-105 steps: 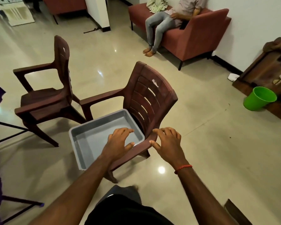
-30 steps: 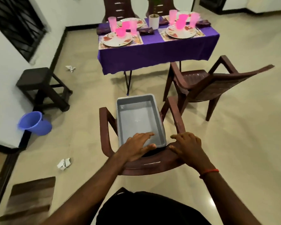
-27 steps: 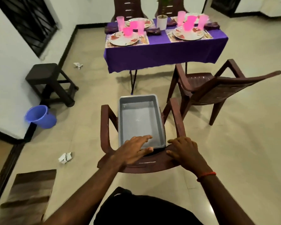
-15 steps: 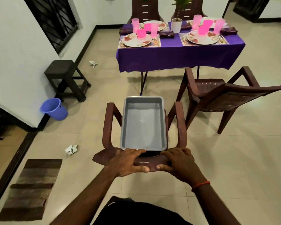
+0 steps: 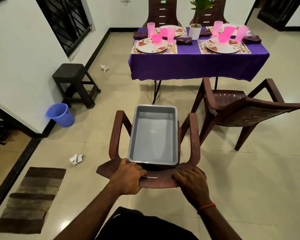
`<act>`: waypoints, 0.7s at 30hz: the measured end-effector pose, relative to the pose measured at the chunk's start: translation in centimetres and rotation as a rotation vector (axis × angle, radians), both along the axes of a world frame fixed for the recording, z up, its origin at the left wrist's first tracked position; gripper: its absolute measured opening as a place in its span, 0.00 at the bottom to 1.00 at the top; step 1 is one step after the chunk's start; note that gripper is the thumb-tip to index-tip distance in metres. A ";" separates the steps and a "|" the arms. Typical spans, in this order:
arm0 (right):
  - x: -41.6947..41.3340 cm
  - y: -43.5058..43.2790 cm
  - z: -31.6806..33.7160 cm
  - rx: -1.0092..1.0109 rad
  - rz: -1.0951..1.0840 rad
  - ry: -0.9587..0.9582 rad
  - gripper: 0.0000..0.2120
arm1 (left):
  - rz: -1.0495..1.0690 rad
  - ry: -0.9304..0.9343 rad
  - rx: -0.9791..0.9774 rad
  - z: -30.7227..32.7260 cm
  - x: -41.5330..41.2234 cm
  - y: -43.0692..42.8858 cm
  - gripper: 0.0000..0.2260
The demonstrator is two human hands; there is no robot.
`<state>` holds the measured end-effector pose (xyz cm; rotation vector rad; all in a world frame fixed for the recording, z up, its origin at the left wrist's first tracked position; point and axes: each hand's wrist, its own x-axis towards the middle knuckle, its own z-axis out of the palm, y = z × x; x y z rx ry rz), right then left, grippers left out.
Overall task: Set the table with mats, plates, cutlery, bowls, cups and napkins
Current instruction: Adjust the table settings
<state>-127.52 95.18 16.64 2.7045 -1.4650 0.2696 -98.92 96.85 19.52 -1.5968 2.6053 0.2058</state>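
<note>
The shallow grey plastic tray [image 5: 152, 135] lies empty on the seat of the brown moulded-plastic armchair [image 5: 194, 135]. It sits loose, is probably light, and may slide if the chair tips. The left hand [image 5: 126, 177] and right hand [image 5: 190, 181] each grasp the stiff top rail, a sound hold. The laid purple-clothed table [image 5: 197, 64] stands well ahead.

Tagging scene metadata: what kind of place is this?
Probably a home dining room: a table in a purple cloth laid with plates and pink cups, plastic armchairs around it, a stool by the wall.
</note>
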 end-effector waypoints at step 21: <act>5.9 -17.2 0.0 -0.004 -0.035 -0.066 0.11 | 0.003 -0.021 -0.045 -0.4 6.2 -17.7 0.12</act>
